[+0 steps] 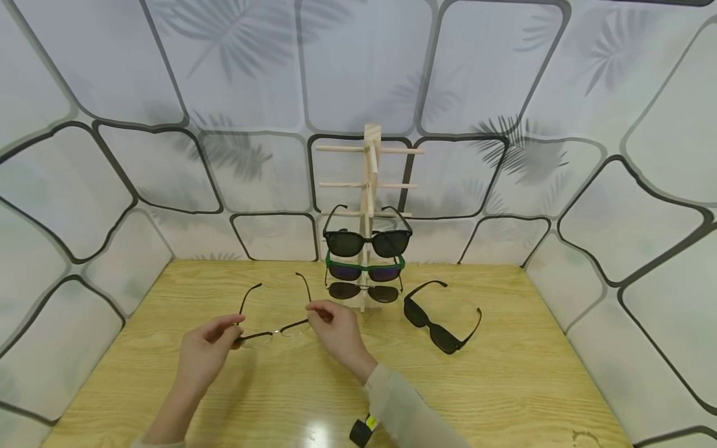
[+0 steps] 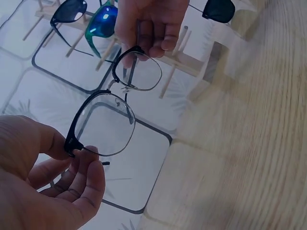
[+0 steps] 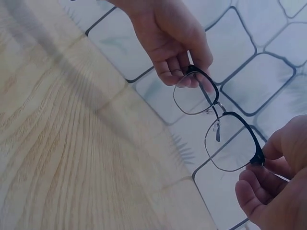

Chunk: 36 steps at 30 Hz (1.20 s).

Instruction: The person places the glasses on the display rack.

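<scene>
Both hands hold a pair of clear-lensed eyeglasses (image 1: 259, 336) with black upper rims and thin metal lower rims. The left hand (image 1: 204, 354) pinches one outer corner of the frame by the hinge. At the opposite corner the right hand (image 1: 340, 333) pinches the other hinge. Spread temples point away from the person, toward the back wall. In the left wrist view the black brow rim (image 2: 82, 111) runs between the two hands, above the table. The right wrist view shows the same clear lenses, with the right hand's curled fingers (image 3: 256, 184) at the near corner.
Behind stands a wooden display rack (image 1: 370, 168) with bare upper pegs. It bears black sunglasses (image 1: 345, 244), green-framed sunglasses (image 1: 345, 272) and thin-rimmed dark sunglasses (image 1: 344, 290). More black sunglasses (image 1: 444, 340) lie on the wooden table (image 1: 504, 386) at right. Patterned walls enclose the table.
</scene>
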Each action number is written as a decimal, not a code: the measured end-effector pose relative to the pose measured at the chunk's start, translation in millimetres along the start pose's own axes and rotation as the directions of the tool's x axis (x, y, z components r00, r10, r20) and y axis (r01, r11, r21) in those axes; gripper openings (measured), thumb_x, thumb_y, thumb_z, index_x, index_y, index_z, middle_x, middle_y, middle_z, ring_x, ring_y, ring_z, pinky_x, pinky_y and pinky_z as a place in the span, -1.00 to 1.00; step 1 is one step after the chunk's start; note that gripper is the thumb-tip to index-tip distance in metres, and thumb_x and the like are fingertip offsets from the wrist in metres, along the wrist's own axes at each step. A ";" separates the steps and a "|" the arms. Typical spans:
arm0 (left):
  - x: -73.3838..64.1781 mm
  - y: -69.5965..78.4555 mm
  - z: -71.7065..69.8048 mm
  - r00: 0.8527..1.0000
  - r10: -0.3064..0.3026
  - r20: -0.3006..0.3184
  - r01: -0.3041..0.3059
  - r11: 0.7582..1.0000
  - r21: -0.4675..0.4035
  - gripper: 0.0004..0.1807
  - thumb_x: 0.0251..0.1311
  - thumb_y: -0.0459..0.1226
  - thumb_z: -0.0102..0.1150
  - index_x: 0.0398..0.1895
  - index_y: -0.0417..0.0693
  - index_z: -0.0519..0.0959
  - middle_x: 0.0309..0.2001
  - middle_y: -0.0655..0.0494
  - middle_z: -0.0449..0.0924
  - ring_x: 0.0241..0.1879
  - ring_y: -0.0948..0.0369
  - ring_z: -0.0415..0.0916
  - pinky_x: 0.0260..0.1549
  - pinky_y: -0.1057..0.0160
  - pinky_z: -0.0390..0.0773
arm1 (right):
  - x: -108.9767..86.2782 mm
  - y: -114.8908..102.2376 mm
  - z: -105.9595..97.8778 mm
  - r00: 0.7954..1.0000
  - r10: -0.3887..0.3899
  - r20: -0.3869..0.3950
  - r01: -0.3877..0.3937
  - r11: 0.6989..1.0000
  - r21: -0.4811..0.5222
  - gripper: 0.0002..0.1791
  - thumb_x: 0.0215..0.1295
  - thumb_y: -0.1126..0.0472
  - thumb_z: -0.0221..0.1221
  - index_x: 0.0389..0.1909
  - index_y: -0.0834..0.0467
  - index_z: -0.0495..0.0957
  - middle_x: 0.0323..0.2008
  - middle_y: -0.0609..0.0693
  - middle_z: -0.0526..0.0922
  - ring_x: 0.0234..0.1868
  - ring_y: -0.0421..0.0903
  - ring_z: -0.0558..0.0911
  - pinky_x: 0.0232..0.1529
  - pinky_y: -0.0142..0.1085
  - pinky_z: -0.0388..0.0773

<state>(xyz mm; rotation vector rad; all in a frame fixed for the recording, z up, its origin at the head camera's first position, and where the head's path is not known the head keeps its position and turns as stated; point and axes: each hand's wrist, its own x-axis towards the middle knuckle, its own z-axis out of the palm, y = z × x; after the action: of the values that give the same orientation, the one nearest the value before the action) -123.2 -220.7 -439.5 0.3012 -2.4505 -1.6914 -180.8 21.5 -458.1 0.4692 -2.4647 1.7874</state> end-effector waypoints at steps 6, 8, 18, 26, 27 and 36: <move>-4.0 9.9 -5.8 0.999 -0.003 -0.047 0.002 1.000 -0.020 -0.67 0.52 -0.34 0.15 0.24 -0.29 0.65 -0.37 0.63 0.67 -0.33 0.49 0.68 -0.25 0.46 0.70 | -1.8 -9.2 -1.4 1.000 -0.029 -0.011 0.029 0.999 0.038 -0.81 0.49 0.26 0.25 -0.02 0.18 0.79 -0.17 0.08 0.81 -0.24 -0.23 0.66 -0.16 -0.47 0.60; -5.3 12.6 -6.7 0.998 0.000 -0.060 -0.003 0.999 -0.040 -0.67 0.52 -0.34 0.15 0.23 -0.30 0.64 -0.37 0.62 0.66 -0.33 0.50 0.68 -0.23 0.45 0.71 | -2.2 -12.4 -2.4 0.999 -0.039 -0.013 0.040 0.998 0.057 -0.81 0.49 0.26 0.26 -0.02 0.19 0.78 -0.16 0.14 0.80 -0.24 -0.24 0.65 -0.16 -0.47 0.59; -10.8 26.5 -8.6 0.992 0.040 -0.123 -0.064 0.977 -0.202 -0.81 0.46 -0.35 0.26 0.02 -0.22 0.75 -0.32 0.43 0.76 -0.32 0.42 0.73 -0.24 0.46 0.72 | -4.6 -37.0 -14.1 0.997 -0.069 -0.032 0.072 0.994 0.077 -0.79 0.50 0.24 0.25 0.00 0.17 0.79 -0.15 0.08 0.81 -0.26 -0.29 0.63 -0.16 -0.44 0.59; -17.8 39.4 -14.8 0.985 0.060 -0.162 -0.104 0.954 -0.281 -0.86 0.42 -0.38 0.30 -0.06 -0.14 0.78 -0.30 0.37 0.79 -0.32 0.41 0.72 -0.25 0.49 0.70 | -6.9 -54.4 -20.1 0.995 -0.100 -0.028 0.102 0.987 0.120 -0.78 0.51 0.25 0.24 0.03 0.18 0.78 -0.10 0.13 0.82 -0.24 -0.30 0.62 -0.14 -0.46 0.57; -19.0 41.4 -15.6 0.984 0.063 -0.168 -0.109 0.952 -0.285 -0.86 0.42 -0.37 0.31 -0.06 -0.13 0.79 -0.31 0.37 0.79 -0.32 0.41 0.72 -0.24 0.50 0.69 | -7.1 -56.3 -21.0 0.994 -0.103 -0.026 0.105 0.987 0.121 -0.78 0.51 0.25 0.24 0.03 0.17 0.78 -0.10 0.13 0.82 -0.24 -0.30 0.62 -0.15 -0.46 0.57; -24.2 55.5 -20.4 0.974 0.115 -0.194 -0.174 0.929 -0.325 -0.86 0.42 -0.41 0.29 -0.07 -0.13 0.79 -0.35 0.29 0.80 -0.32 0.40 0.72 -0.21 0.52 0.68 | -8.9 -71.9 -29.6 0.992 -0.128 -0.013 0.128 0.980 0.151 -0.77 0.53 0.22 0.24 0.06 0.15 0.77 -0.10 0.10 0.81 -0.26 -0.28 0.62 -0.18 -0.45 0.57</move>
<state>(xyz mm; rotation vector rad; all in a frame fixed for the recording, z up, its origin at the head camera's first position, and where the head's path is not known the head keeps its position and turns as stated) -99.4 -214.0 -380.6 0.2049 -1.9620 -1.8944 -156.1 30.8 -384.4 0.6192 -2.2485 1.9289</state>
